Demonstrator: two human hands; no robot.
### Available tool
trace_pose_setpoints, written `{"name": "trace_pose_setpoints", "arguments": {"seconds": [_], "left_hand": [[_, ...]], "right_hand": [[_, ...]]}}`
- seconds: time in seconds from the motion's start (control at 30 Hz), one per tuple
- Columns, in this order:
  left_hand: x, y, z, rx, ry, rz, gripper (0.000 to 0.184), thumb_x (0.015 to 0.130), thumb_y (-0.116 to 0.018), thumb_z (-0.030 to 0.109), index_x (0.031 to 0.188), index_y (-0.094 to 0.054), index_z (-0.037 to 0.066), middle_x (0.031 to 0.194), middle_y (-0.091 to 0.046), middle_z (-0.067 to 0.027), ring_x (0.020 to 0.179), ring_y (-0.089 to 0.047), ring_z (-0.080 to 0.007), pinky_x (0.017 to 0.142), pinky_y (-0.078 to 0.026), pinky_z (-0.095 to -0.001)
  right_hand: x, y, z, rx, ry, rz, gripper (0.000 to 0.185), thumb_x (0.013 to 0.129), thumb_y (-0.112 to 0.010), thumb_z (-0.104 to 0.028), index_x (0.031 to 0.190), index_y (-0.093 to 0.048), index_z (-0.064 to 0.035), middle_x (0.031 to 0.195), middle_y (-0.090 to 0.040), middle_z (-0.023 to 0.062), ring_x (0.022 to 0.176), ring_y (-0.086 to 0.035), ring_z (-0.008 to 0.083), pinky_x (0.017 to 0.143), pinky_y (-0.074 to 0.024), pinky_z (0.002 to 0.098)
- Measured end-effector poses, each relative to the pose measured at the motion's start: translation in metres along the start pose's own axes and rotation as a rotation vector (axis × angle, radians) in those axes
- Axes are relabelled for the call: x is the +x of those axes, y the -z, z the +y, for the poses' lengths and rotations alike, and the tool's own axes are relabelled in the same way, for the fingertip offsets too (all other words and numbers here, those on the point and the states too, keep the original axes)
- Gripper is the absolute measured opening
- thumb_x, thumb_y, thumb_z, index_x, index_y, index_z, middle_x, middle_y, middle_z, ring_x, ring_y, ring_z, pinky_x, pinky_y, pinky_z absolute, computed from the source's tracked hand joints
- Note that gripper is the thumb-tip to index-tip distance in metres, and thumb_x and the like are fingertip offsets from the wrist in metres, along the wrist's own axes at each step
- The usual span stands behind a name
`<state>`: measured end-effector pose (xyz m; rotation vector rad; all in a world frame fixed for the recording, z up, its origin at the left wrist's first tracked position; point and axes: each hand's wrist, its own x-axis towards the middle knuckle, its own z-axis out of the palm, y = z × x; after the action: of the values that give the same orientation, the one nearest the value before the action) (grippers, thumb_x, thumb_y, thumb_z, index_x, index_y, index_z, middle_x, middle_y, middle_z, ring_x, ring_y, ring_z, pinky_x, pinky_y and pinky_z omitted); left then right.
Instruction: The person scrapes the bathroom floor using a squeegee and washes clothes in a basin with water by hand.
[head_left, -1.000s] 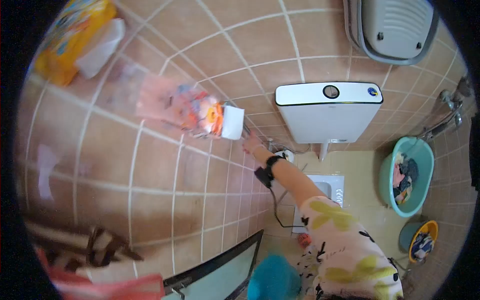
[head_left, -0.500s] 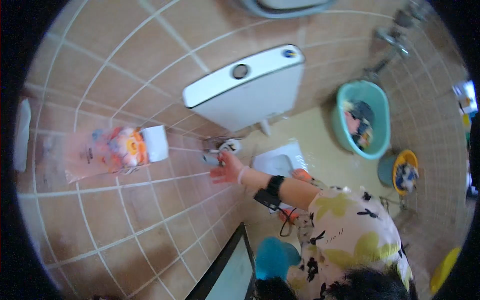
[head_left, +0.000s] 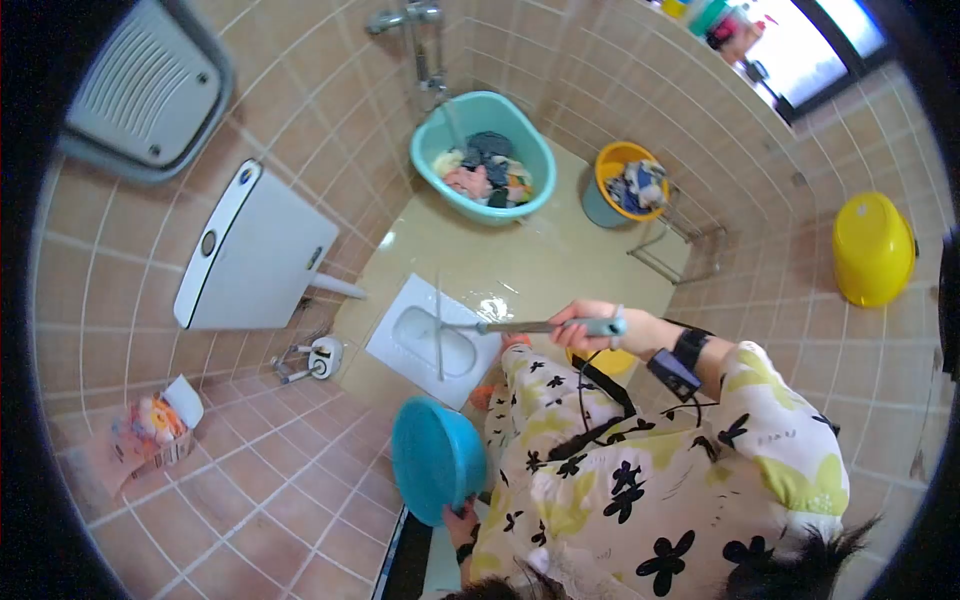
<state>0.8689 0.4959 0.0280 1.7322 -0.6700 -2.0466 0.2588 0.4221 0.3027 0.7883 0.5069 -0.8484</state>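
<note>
My right hand (head_left: 580, 325) is closed around the grey-blue grip of a long-handled squeegee (head_left: 515, 327). Its metal shaft runs left, and a thin, pale crossbar at its far end lies across the white squat toilet (head_left: 385, 340). At the lower left, my left hand (head_left: 462, 520) grips the rim of a blue basin (head_left: 425, 460). This basin is tilted on its side, close to the tiled wall, with most of its inside hidden.
A teal tub (head_left: 535, 175) and a blue bucket (head_left: 603, 205) with an orange rim hold clothes. A yellow tub (head_left: 872, 250) hangs on the right wall. A white cistern (head_left: 265, 270), a wall holder (head_left: 325, 357) and a plastic bag (head_left: 120, 440) are at left.
My right hand has left the wall holder and now holds the squeegee over the toilet. My view has turned right, and the blue basin and my left hand show more fully.
</note>
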Motion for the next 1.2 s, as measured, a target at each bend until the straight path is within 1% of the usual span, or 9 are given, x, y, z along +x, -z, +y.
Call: {"name": "trace_pose_setpoints", "arguments": {"seconds": [0.2,0.43,0.5,0.6,0.7,0.77,1.03,1.13,1.2], "left_hand": [[0.007,-0.04,0.078,1.132,-0.555,-0.06,0.013,0.079,-0.056,0.005,0.08,-0.047,-0.005,0.079,-0.059,-0.0173,0.076,-0.064,-0.027,0.058,-0.049,-0.033],[-0.016,-0.121,0.133,0.781,-0.408,-0.321,0.012,0.082,-0.051,0.0,0.089,-0.043,-0.005,0.082,-0.057,-0.0174,0.081,-0.064,-0.03,0.065,-0.051,-0.0311],[-0.012,-0.108,0.128,0.799,-0.295,-0.288,0.013,0.083,-0.05,0.003,0.091,-0.043,-0.005,0.089,-0.055,-0.0185,0.081,-0.062,-0.0302,0.069,-0.052,-0.0313],[0.015,-0.079,0.096,-0.122,0.103,-0.196,0.016,0.083,-0.047,0.007,0.092,-0.044,-0.006,0.097,-0.054,-0.0188,0.084,-0.059,-0.0314,0.071,-0.053,-0.031],[0.008,-0.086,0.09,0.104,-0.122,-0.269,0.021,0.083,-0.045,0.01,0.095,-0.043,-0.007,0.102,-0.051,-0.0191,0.087,-0.057,-0.032,0.07,-0.054,-0.0309],[-0.001,-0.085,0.09,-0.25,0.246,0.022,0.021,0.082,-0.047,0.011,0.094,-0.043,-0.006,0.1,-0.052,-0.0199,0.086,-0.058,-0.0315,0.068,-0.054,-0.0308],[-0.034,-0.045,0.012,0.466,-0.228,0.0,0.011,0.084,-0.049,0.003,0.089,-0.044,-0.005,0.082,-0.061,-0.0174,0.082,-0.063,-0.0253,0.064,-0.048,-0.0313],[-0.048,-0.034,-0.002,0.398,0.011,0.076,0.011,0.083,-0.051,0.004,0.085,-0.046,-0.005,0.079,-0.061,-0.018,0.075,-0.063,-0.023,0.062,-0.048,-0.0325],[-0.088,-0.064,0.028,0.813,-0.331,-0.014,0.033,0.074,-0.062,0.02,0.094,-0.051,-0.004,0.096,-0.06,-0.0234,0.055,-0.057,-0.023,0.057,-0.048,-0.0314]], "right_hand": [[-0.109,0.107,0.041,0.266,0.307,0.028,0.019,0.091,-0.042,-0.017,0.079,-0.038,-0.0035,0.061,-0.038,-0.0007,0.044,-0.036,0.0055,0.037,-0.0335,0.015],[-0.155,0.221,0.014,-0.041,0.447,0.474,0.025,0.091,-0.041,-0.022,0.07,-0.038,-0.0072,0.053,-0.037,-0.0019,0.039,-0.034,0.0069,0.035,-0.0321,0.0196],[-0.139,0.251,-0.001,-0.125,0.451,0.594,0.026,0.091,-0.041,-0.022,0.069,-0.038,-0.0078,0.052,-0.037,-0.0015,0.038,-0.035,0.0073,0.034,-0.0324,0.0207],[-0.107,0.275,-0.026,-0.362,0.511,0.668,0.026,0.089,-0.046,-0.023,0.068,-0.042,-0.007,0.049,-0.043,0.0012,0.036,-0.04,0.0123,0.035,-0.0348,0.0226],[-0.063,0.234,-0.02,-0.703,0.518,0.936,0.023,0.088,-0.047,-0.022,0.072,-0.048,-0.0055,0.051,-0.047,0.0026,0.038,-0.045,0.0173,0.037,-0.0387,0.0278],[-0.025,0.237,-0.03,-0.938,0.41,0.974,0.019,0.086,-0.049,-0.017,0.074,-0.05,-0.0029,0.054,-0.051,0.0065,0.041,-0.049,0.0188,0.038,-0.0409,0.0306],[0.127,0.186,0.002,-1.122,0.38,0.828,0.015,0.082,-0.049,-0.01,0.073,-0.057,-0.0003,0.062,-0.057,0.0143,0.05,-0.057,0.0246,0.042,-0.0446,0.0392],[0.179,0.141,0.027,-1.434,0.274,0.619,0.015,0.08,-0.049,-0.011,0.071,-0.058,-0.0028,0.064,-0.058,0.0124,0.051,-0.056,0.0233,0.044,-0.0436,0.0384],[0.205,0.122,0.037,-1.585,0.217,0.476,0.015,0.079,-0.048,-0.012,0.07,-0.059,-0.0045,0.065,-0.059,0.0112,0.052,-0.055,0.0224,0.045,-0.043,0.0379]]}}
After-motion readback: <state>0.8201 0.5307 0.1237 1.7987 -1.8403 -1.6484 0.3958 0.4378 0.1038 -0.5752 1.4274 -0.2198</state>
